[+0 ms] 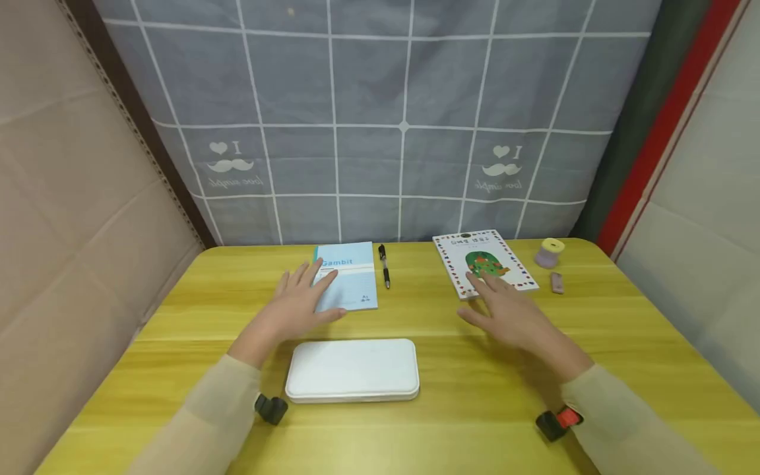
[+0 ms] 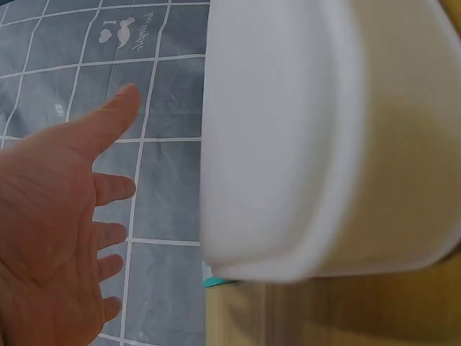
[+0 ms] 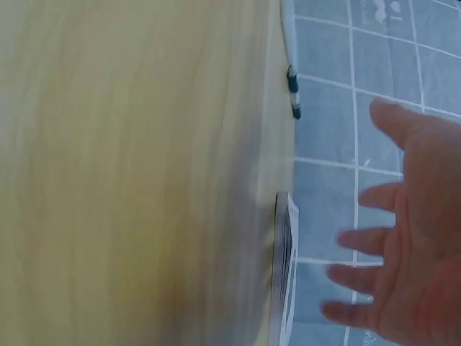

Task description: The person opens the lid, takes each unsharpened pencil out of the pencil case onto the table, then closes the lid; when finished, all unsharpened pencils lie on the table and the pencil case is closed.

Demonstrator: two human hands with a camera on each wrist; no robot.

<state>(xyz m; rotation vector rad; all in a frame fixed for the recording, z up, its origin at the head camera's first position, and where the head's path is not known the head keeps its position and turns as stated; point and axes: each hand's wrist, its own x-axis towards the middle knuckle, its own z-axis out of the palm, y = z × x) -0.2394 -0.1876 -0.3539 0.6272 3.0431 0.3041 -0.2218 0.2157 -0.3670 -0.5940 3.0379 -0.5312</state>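
Note:
My left hand (image 1: 297, 307), fingers spread, is over the left side of a light blue notebook (image 1: 356, 290) marked "Gambit". It holds nothing; the left wrist view shows its palm bare. Nearer to me lies a white lidded tin case (image 1: 353, 369), whose end fills much of the left wrist view. Over the near edge of a white booklet (image 1: 448, 254) with a green picture and dotted border, my right hand (image 1: 507, 313) reaches with fingers apart and nothing in its grasp. Between notebook and booklet lies a black pen (image 1: 384, 267).
Right of the booklet stands a small purple cylinder with a yellow top (image 1: 549, 252), and a small greyish-pink block (image 1: 557, 283) lies just in front of it. The wooden table (image 1: 475, 422) ends at a grey checked curtain (image 1: 368, 158). Pale cloth walls rise on both sides.

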